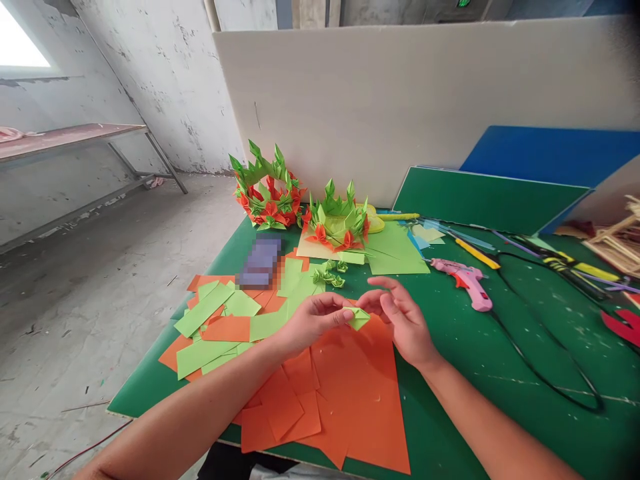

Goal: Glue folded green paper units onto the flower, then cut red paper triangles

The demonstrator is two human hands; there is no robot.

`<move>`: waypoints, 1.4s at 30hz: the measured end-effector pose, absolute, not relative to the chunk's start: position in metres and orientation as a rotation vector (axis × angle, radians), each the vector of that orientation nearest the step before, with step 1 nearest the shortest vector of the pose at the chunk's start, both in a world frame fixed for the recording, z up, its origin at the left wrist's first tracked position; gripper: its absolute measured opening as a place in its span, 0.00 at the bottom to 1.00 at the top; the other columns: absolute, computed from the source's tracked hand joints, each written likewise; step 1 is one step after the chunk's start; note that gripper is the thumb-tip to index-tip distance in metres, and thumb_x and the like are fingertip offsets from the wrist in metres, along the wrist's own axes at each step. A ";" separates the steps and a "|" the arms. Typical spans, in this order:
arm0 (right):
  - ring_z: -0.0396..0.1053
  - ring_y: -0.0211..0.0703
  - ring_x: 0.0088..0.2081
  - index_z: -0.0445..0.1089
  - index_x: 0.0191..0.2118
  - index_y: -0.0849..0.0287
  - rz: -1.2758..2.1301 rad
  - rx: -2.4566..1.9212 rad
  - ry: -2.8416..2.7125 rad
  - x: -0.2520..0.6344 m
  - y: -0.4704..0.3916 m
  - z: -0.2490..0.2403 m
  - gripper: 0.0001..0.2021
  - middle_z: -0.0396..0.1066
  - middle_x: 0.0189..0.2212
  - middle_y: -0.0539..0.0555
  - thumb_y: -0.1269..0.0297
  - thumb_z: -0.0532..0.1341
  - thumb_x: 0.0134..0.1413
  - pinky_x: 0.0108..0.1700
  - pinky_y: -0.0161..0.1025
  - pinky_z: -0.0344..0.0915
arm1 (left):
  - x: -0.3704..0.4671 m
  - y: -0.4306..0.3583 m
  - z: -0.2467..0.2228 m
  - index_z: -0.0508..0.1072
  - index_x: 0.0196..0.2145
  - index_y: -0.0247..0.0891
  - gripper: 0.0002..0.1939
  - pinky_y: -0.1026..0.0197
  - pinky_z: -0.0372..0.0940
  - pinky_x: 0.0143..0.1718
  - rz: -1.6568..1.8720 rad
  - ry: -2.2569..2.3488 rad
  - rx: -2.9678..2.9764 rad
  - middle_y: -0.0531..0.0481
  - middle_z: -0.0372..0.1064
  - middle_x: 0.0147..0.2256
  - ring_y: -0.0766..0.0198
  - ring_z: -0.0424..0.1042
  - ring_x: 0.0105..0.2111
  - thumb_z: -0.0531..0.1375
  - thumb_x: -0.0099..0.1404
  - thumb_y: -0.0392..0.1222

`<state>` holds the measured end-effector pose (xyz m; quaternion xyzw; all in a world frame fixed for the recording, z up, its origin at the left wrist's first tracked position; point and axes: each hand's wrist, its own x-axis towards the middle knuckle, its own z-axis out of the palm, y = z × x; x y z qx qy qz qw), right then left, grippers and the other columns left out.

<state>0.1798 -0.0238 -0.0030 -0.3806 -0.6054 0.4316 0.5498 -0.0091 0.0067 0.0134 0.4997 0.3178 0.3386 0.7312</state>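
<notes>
Pinching a folded green paper piece in the left hand, over an orange sheet on the green table

Gripping it between left thumb and fingertips, near the sheet's far edge; holding the right hand released just beside it, fingers loosely curled, whether touching or not impossible to tell; working just short of a cluster of small green folded pieces, with loose green and orange papers strewn to the left and smaller orange pieces overlapping the sheet nearer the body; facing two green-and-orange paper crowns beyond, past a pixelated purple rectangle, with a pink glue gun and black cord lying to the right, and farther back a green board and a blue board before a pale upright panel
</notes>
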 end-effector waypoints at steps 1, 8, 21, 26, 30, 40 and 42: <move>0.72 0.41 0.38 0.66 0.51 0.49 1.058 -0.915 -1.392 0.180 -0.023 -0.004 0.12 0.73 0.36 0.52 0.60 0.52 0.66 0.44 0.43 0.70 | -0.009 0.006 0.013 0.75 0.34 0.34 0.16 0.61 0.67 0.37 0.749 0.699 1.098 0.50 0.73 0.33 0.67 0.71 0.30 0.69 0.53 0.48; 0.70 0.40 0.37 0.73 0.37 0.52 0.910 -0.910 -1.522 0.173 -0.021 -0.004 0.04 0.71 0.34 0.51 0.62 0.63 0.56 0.40 0.37 0.71 | -0.005 0.004 0.010 0.72 0.35 0.34 0.16 0.63 0.66 0.36 0.811 0.649 1.095 0.52 0.69 0.31 0.68 0.71 0.31 0.69 0.54 0.46; 0.70 0.40 0.37 0.73 0.38 0.51 0.852 -0.871 -1.561 0.174 -0.026 -0.004 0.04 0.71 0.34 0.51 0.65 0.63 0.56 0.37 0.37 0.71 | -0.010 0.001 0.003 0.72 0.34 0.38 0.01 0.59 0.67 0.41 1.170 0.649 1.879 0.48 0.62 0.37 0.65 0.66 0.37 0.61 0.63 0.36; 0.70 0.41 0.36 0.75 0.37 0.51 0.829 -0.854 -1.593 0.173 -0.026 0.000 0.04 0.71 0.34 0.53 0.64 0.63 0.56 0.34 0.37 0.71 | -0.010 0.001 0.004 0.71 0.33 0.38 0.01 0.61 0.68 0.37 1.217 0.611 1.922 0.47 0.65 0.35 0.64 0.68 0.37 0.61 0.64 0.36; 0.70 0.40 0.34 0.77 0.37 0.50 0.889 -0.818 -1.569 0.171 -0.027 0.003 0.05 0.70 0.33 0.53 0.64 0.63 0.56 0.31 0.36 0.70 | -0.011 0.000 0.004 0.71 0.32 0.38 0.01 0.61 0.68 0.37 1.256 0.597 1.933 0.48 0.65 0.35 0.64 0.68 0.36 0.61 0.63 0.35; 0.71 0.41 0.33 0.77 0.33 0.51 0.875 -0.866 -1.454 0.168 -0.030 0.002 0.02 0.73 0.31 0.52 0.62 0.66 0.52 0.30 0.36 0.71 | -0.008 0.001 0.001 0.67 0.33 0.39 0.04 0.58 0.65 0.40 1.221 0.586 1.960 0.48 0.61 0.35 0.63 0.64 0.37 0.56 0.67 0.37; 0.71 0.40 0.33 0.77 0.34 0.51 0.890 -0.861 -1.440 0.168 -0.030 0.002 0.02 0.73 0.31 0.52 0.63 0.65 0.53 0.31 0.36 0.71 | -0.008 0.001 0.001 0.65 0.34 0.39 0.03 0.59 0.64 0.39 1.210 0.585 1.937 0.48 0.60 0.35 0.63 0.63 0.37 0.56 0.68 0.38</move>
